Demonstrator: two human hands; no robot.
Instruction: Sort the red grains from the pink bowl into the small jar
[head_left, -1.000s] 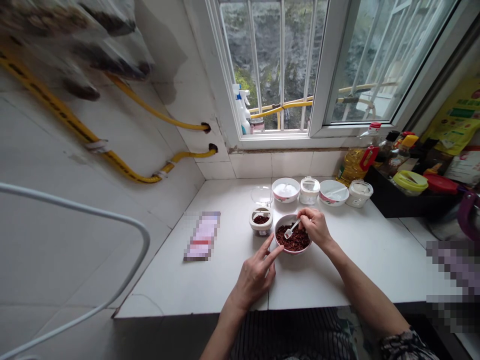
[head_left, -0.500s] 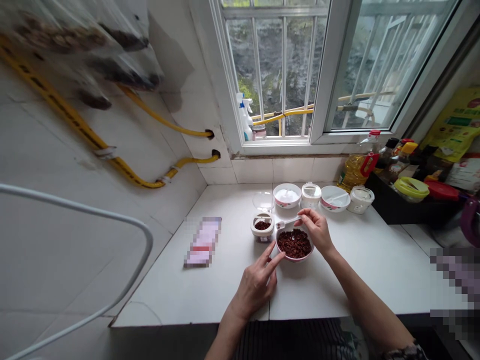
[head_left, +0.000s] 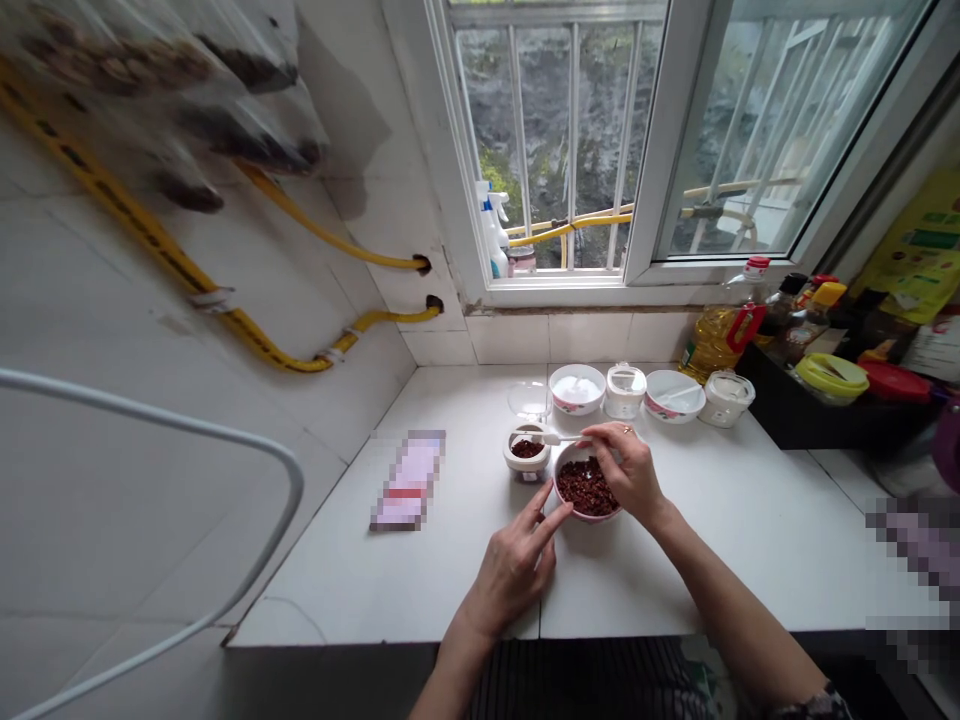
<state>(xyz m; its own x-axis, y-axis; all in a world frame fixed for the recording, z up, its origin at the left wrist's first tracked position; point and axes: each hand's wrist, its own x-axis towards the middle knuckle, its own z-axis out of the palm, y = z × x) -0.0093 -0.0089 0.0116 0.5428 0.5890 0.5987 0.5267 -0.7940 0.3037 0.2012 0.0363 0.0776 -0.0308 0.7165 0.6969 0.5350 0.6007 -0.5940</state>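
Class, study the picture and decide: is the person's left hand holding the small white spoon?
No, the right hand holds the white spoon, while the left hand has its fingers at the bowl.

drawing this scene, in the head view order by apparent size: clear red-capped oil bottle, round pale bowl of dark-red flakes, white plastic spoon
1. oil bottle
2. bowl
3. spoon, judged by its visible part

Daylight from the window (head_left: 675,130) leaves the left wall (head_left: 112,520) softly dim.
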